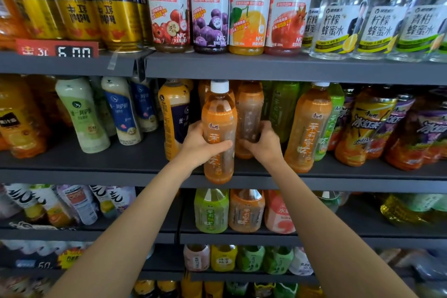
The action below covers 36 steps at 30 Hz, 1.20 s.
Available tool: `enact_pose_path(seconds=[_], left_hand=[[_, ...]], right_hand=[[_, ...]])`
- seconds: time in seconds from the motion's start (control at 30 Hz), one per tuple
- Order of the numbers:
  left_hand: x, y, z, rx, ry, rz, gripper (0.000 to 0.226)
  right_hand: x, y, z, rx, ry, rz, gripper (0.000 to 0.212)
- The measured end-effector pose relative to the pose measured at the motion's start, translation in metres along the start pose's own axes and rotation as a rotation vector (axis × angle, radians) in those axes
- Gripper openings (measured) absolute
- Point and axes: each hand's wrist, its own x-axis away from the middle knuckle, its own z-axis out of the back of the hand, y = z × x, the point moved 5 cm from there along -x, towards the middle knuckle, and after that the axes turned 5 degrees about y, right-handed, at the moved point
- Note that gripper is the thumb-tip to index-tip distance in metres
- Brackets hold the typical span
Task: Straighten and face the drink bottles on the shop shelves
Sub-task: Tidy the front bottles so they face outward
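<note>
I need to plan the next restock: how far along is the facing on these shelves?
Done: the four juice bottles on the top shelf stand upright, labels forward. In hand: the left hand grips an orange tea bottle out past the shelf edge; the right hand holds the bottle behind. Left: the milk tea bottles lean at angles.

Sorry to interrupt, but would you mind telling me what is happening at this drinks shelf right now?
A person is tidying the middle shelf of a drinks display. The left hand grips an orange tea bottle with a white cap, held out past the shelf edge with its label facing forward. The right hand holds a second orange bottle just behind it, whose front label does not show. A matching orange bottle stands to the right, already faced.
</note>
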Motion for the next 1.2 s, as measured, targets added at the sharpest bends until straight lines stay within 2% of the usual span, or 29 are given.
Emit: enact_pose_path(seconds=[0.13,0.3,0.37,0.43,0.47,0.53,0.6,0.67,0.73,0.8,0.87,0.97,1.07,1.13,1.2], left_hand=[[0.004,-0.002,-0.001,-0.023,0.035,0.001,0.064],[0.004,-0.005,-0.001,-0.018,-0.015,0.006,0.068],[0.006,-0.004,0.002,-0.031,0.004,-0.029,0.069],[0.009,-0.003,0.006,-0.059,0.052,-0.077,0.066],[0.011,-0.002,0.006,-0.064,0.072,-0.106,0.064],[0.017,0.003,0.001,-0.061,0.095,-0.165,0.061],[0.02,0.011,-0.012,-0.047,0.08,-0.188,0.061],[0.018,0.019,-0.03,-0.068,0.061,-0.188,0.063],[0.013,0.028,-0.047,-0.098,0.077,-0.18,0.062],[0.006,0.033,-0.058,-0.135,0.124,-0.143,0.064],[0.001,0.033,-0.06,-0.173,0.143,-0.132,0.066],[0.005,0.028,-0.053,-0.201,0.094,-0.229,0.06],[0.02,0.014,-0.028,-0.077,0.258,-0.306,0.042],[0.02,0.002,-0.014,-0.066,0.388,-0.219,0.047],[0.008,-0.011,-0.009,-0.111,0.389,-0.064,0.067]], right_hand=[[0.007,-0.009,0.002,0.101,0.119,-0.049,0.067],[0.001,-0.011,0.001,0.123,-0.052,-0.111,0.066],[0.003,-0.012,0.007,0.112,-0.015,-0.105,0.07],[0.013,-0.014,0.016,-0.015,0.017,-0.088,0.071],[0.021,-0.015,0.018,-0.1,-0.022,-0.065,0.068],[0.039,-0.02,0.02,-0.179,-0.21,0.003,0.065],[0.048,-0.019,0.025,-0.117,-0.327,0.046,0.071],[0.051,-0.018,0.031,-0.052,-0.362,0.061,0.07],[0.049,-0.018,0.037,0.0,-0.269,0.057,0.065],[0.046,-0.022,0.047,0.065,-0.073,0.087,0.056],[0.044,-0.027,0.047,0.08,-0.013,0.105,0.047],[0.037,-0.026,0.043,0.083,-0.056,0.085,0.05],[0.035,-0.024,0.039,0.016,-0.088,0.046,0.055],[0.033,-0.02,0.035,-0.037,-0.139,-0.001,0.061],[0.032,-0.021,0.032,-0.06,-0.186,-0.026,0.07]])
